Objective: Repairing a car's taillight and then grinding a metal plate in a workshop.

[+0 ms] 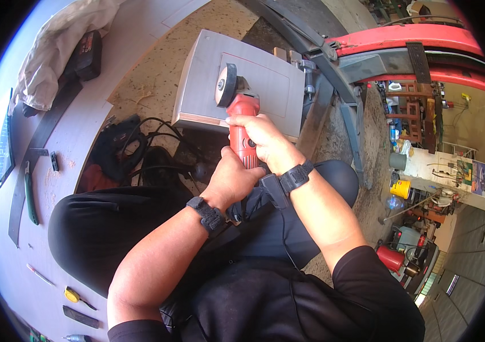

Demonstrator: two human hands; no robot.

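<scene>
A red angle grinder [243,137] is held in both my hands in front of my lap, its head pointing away from me. My left hand [228,178] is closed around the rear end of its body. Farther forward, my right hand [265,139] wraps the body from the right, with fingers partly hidden. The round disc [226,85] stands on edge at the left of the grinder's head. Beneath and beyond it is a pale grey board [205,62] with a reddish rectangle outlined on top. Whether the disc touches the board I cannot tell.
A dark power tool [116,142] with black cables lies left of the board. On the pale surface at left are a metal square [40,151], a green-handled tool [30,196] and a yellow tape measure [72,294]. A grey metal frame [352,122] with red beams stands at right.
</scene>
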